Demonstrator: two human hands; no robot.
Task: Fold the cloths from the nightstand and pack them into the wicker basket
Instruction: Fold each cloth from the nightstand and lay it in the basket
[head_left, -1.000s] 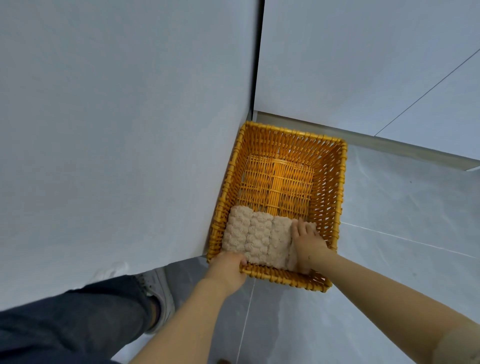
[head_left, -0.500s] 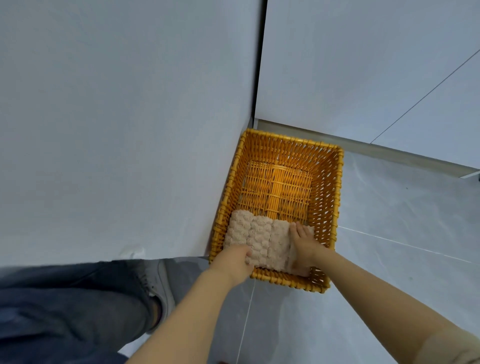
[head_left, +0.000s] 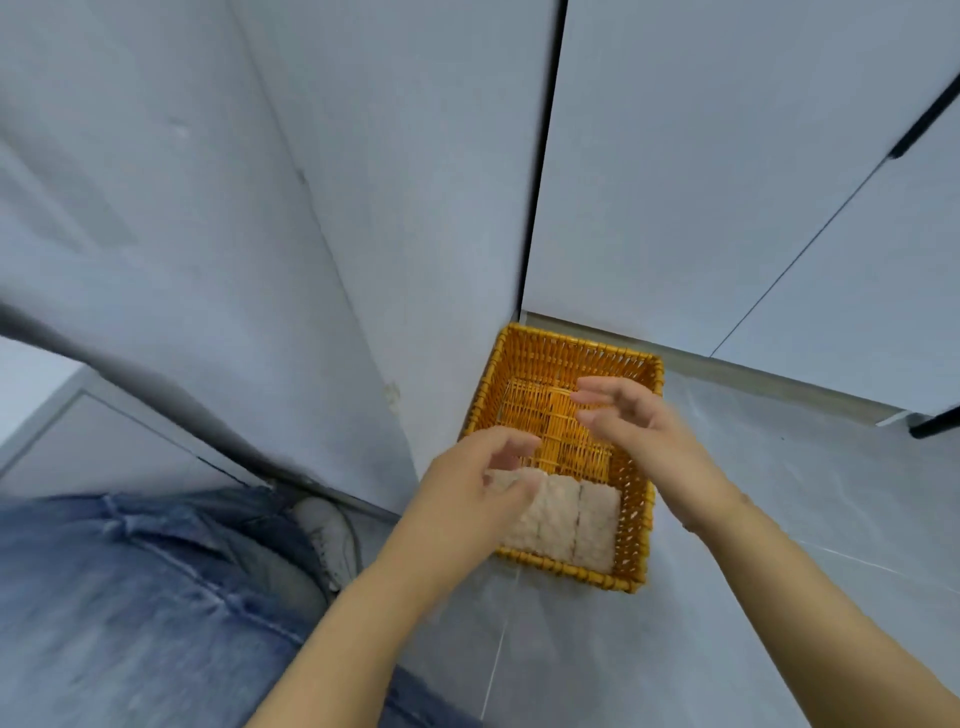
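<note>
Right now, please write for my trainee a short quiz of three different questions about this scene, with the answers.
1. True or false: the folded cloth lies at the near end of the wicker basket.
2. What does the right hand hold? A) the cloth B) nothing C) the basket's rim
3. Fill in: the left hand is above the cloth's ____ edge.

Key: 1 true. 2 B, its fingers are loose and it is above the basket. 3 left.
</note>
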